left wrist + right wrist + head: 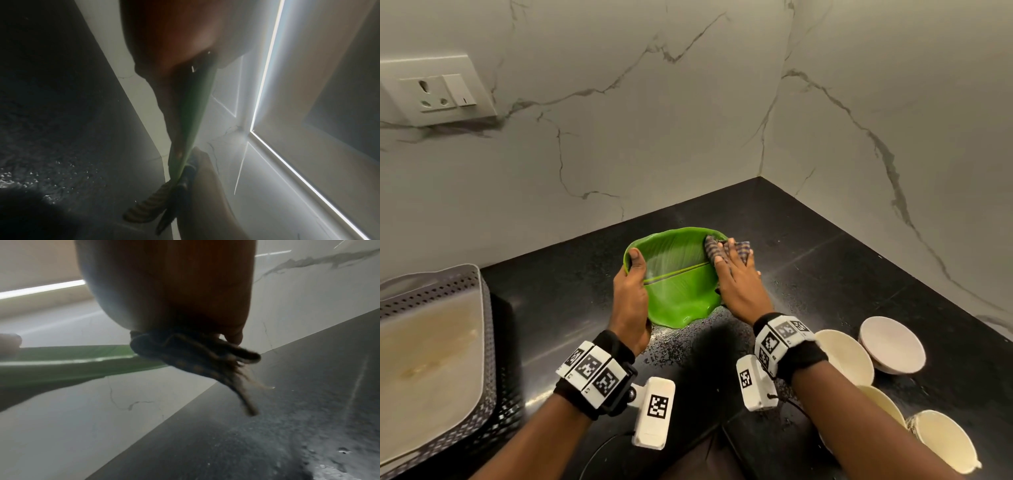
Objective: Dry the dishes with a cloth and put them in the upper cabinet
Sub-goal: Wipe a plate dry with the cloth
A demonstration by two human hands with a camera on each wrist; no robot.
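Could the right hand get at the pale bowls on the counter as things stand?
Probably not yet: the right hand is busy pressing the checked cloth against the green plate. The pale bowls sit uncovered beside that wrist.

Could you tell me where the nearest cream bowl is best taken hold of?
Pinch the bowl's rim on its right side, coming from above. It sits open side up, and the right forearm crosses its left edge, so the right rim is likely easiest to reach.

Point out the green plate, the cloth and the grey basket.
green plate (pixel 674 284): head view, centre of its inner face.
cloth (pixel 710 248): head view, checked fold over the plate's right rim.
grey basket (pixel 482 308): head view, perforated right wall.
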